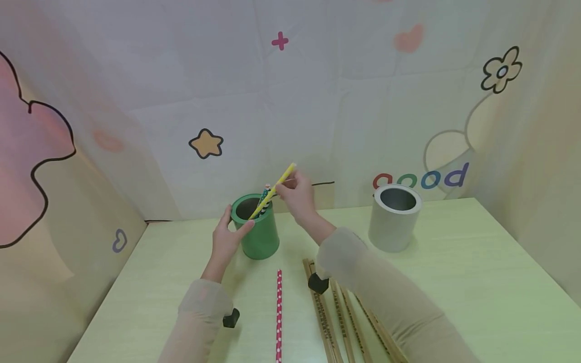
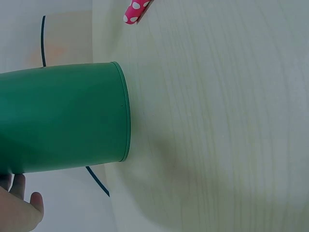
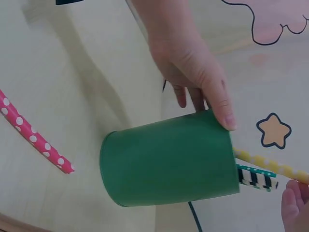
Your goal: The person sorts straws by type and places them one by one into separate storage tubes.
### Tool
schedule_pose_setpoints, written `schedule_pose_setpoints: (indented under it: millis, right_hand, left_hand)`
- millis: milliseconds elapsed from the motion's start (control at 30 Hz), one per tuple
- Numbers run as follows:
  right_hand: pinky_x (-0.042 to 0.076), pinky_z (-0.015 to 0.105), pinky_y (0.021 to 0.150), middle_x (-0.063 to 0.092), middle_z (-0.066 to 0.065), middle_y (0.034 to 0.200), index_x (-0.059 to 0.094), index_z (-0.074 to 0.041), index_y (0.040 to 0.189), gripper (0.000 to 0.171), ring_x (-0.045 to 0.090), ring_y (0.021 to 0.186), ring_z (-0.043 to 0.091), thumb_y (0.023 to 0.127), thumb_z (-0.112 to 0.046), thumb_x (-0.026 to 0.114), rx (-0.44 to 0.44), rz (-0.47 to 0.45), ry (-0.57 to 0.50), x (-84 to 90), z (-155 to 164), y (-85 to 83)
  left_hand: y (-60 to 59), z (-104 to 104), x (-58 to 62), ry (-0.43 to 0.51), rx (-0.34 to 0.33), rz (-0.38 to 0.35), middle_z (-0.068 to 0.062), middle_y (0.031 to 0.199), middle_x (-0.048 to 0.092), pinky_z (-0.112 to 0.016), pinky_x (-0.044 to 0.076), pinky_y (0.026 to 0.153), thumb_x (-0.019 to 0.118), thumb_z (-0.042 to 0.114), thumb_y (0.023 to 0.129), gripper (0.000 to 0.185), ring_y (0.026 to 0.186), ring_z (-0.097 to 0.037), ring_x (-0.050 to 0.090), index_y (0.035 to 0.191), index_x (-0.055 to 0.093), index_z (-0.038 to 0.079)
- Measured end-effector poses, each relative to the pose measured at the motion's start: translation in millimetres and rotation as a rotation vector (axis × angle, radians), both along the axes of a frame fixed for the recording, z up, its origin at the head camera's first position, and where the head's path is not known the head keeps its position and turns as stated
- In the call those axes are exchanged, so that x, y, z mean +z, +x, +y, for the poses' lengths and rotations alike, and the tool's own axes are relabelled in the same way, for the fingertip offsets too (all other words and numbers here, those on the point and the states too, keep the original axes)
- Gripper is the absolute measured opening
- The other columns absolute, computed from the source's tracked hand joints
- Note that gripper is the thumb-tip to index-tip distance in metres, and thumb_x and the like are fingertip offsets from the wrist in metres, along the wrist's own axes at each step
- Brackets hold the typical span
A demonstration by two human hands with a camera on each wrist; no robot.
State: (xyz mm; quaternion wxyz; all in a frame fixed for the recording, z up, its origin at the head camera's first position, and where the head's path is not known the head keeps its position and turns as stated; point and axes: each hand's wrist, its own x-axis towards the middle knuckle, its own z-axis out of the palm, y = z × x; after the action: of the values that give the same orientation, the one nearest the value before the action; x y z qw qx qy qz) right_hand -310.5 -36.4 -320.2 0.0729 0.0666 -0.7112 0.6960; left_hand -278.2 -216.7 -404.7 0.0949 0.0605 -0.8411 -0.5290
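Note:
My left hand grips the green cylindrical cup at its rim, thumb on the near side and fingers at the left. The cup stands on the table. My right hand pinches the upper part of a yellow stick with pale dots, slanting into the cup's mouth. Beside it, a teal dotted stick and a black-and-white striped stick poke out. Their lower ends are hidden inside. Only some fingertips of the left hand show in the left wrist view.
A pink stick with white dots lies in front of the cup. Several thin wooden sticks with dark marks lie partly under the right sleeve. A pale grey cup stands at the right. A printed curtain hangs behind the table.

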Motion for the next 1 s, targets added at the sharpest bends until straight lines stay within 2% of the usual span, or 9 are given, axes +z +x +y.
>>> schedule_pose_setpoints:
  millis: [167, 300, 567, 700, 833, 1000]
  right_hand:
    - [0.051, 0.023, 0.064, 0.062, 0.015, 0.092, 0.055, -0.001, 0.098, 0.019, 0.063, 0.076, 0.020, 0.080, -0.006, 0.059, 0.028, -0.046, 0.031, -10.6, -4, 0.8]
    - [0.053, 0.025, 0.065, 0.061, 0.013, 0.091, 0.055, -0.003, 0.105, 0.026, 0.062, 0.073, 0.018, 0.081, -0.010, 0.060, 0.054, -0.091, 0.054, -17.7, -4, 2.2]
    - [0.053, 0.025, 0.060, 0.060, 0.013, 0.094, 0.052, -0.003, 0.111, 0.034, 0.062, 0.073, 0.021, 0.081, -0.015, 0.062, 0.095, -0.151, 0.052, -29.3, 0, 5.1]
    - [0.053, 0.024, 0.058, 0.059, 0.012, 0.093, 0.052, -0.003, 0.110, 0.032, 0.060, 0.071, 0.020, 0.082, -0.014, 0.062, 0.103, -0.183, 0.049, -32.5, 2, 7.6]
    - [0.053, 0.025, 0.056, 0.057, 0.011, 0.091, 0.050, -0.003, 0.112, 0.033, 0.061, 0.073, 0.024, 0.081, -0.011, 0.061, 0.132, -0.220, 0.061, -37.4, 4, 12.6]
    - [0.053, 0.027, 0.055, 0.060, 0.013, 0.090, 0.046, -0.003, 0.116, 0.040, 0.062, 0.072, 0.027, 0.081, -0.012, 0.062, 0.180, -0.275, 0.121, -48.3, 5, 22.0]
  left_hand:
    - [-0.7, 0, -0.9, 0.000, -0.004, 0.015, -0.008, 0.146, 0.023, -0.047, 0.015, 0.109, 0.064, 0.050, 0.073, 0.092, 0.135, -0.024, 0.017, 0.143, 0.015, 0.014]
    - [-1.4, -1, -1.6, 0.002, -0.007, 0.010, -0.008, 0.146, 0.022, -0.048, 0.014, 0.109, 0.064, 0.048, 0.075, 0.090, 0.136, -0.024, 0.017, 0.143, 0.014, 0.015]
    - [0.1, 1, 0.5, 0.014, 0.003, -0.008, -0.007, 0.147, 0.021, -0.047, 0.015, 0.110, 0.064, 0.042, 0.077, 0.086, 0.136, -0.023, 0.016, 0.143, 0.014, 0.016]
    - [0.3, 1, 1.0, 0.017, 0.003, -0.008, -0.007, 0.147, 0.020, -0.047, 0.014, 0.109, 0.063, 0.041, 0.077, 0.086, 0.136, -0.024, 0.015, 0.143, 0.014, 0.015]
    - [0.3, 1, 0.9, 0.022, 0.008, -0.013, -0.006, 0.147, 0.021, -0.048, 0.013, 0.109, 0.064, 0.042, 0.077, 0.087, 0.136, -0.023, 0.015, 0.143, 0.014, 0.016]
    - [1.3, 1, 1.5, 0.022, 0.001, -0.006, -0.007, 0.147, 0.021, -0.049, 0.013, 0.109, 0.063, 0.043, 0.077, 0.087, 0.136, -0.024, 0.015, 0.143, 0.014, 0.014]
